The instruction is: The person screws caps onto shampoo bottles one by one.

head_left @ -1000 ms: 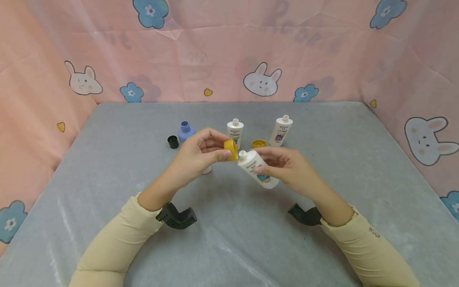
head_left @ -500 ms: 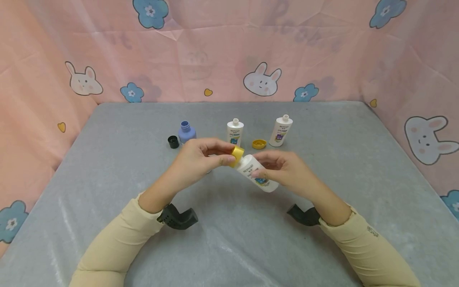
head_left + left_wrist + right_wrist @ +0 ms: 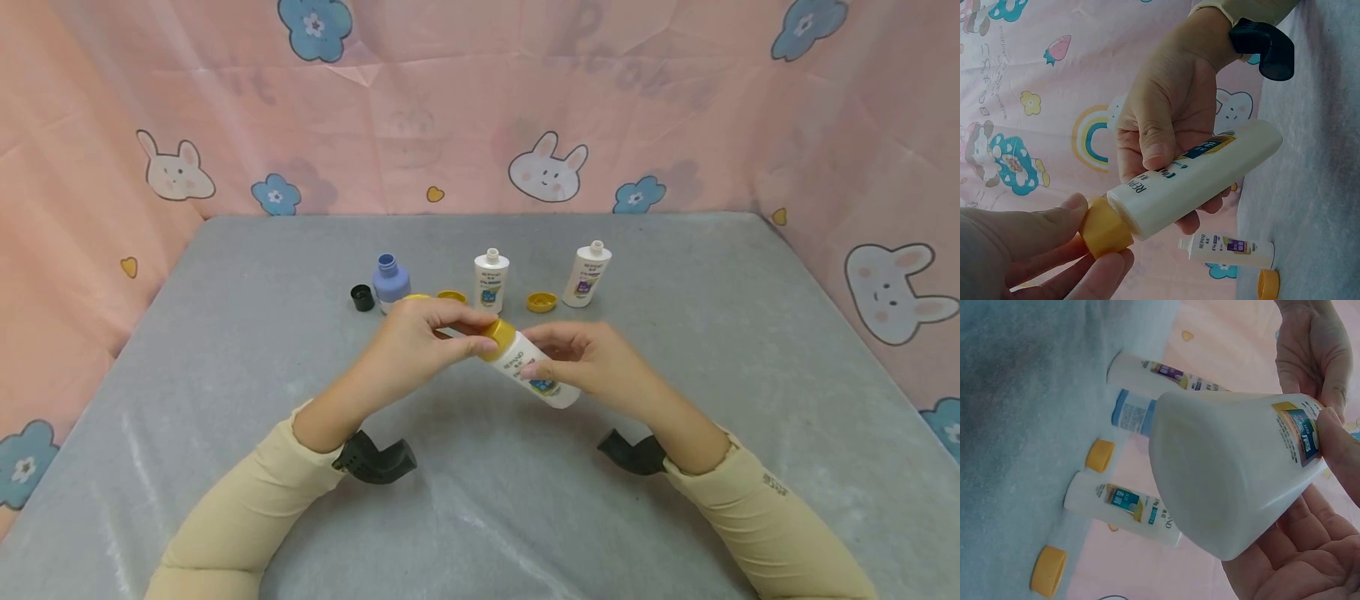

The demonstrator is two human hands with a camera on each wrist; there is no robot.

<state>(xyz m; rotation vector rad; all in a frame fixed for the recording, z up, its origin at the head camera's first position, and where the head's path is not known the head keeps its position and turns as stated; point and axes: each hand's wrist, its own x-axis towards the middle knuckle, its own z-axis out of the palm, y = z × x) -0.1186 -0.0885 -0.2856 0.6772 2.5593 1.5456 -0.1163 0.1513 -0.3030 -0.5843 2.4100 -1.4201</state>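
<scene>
The right hand is grasping a white bottle, tilted above the grey table, fingers curled around its body. The left hand is pinching the yellow cap sitting on the bottle's neck. The label is reading "REPAVAR" as far as it can be made out. Behind, two uncapped white bottles are standing beside loose yellow caps and a blue bottle.

Both forearms in cream sleeves angle in from the near edge and meet at the middle. Left hand has thumb and fingers curled, pinching at the tips. Right hand is cupped, thumb on top, fingers wrapped beneath. A black wrist mount sits under each wrist.
</scene>
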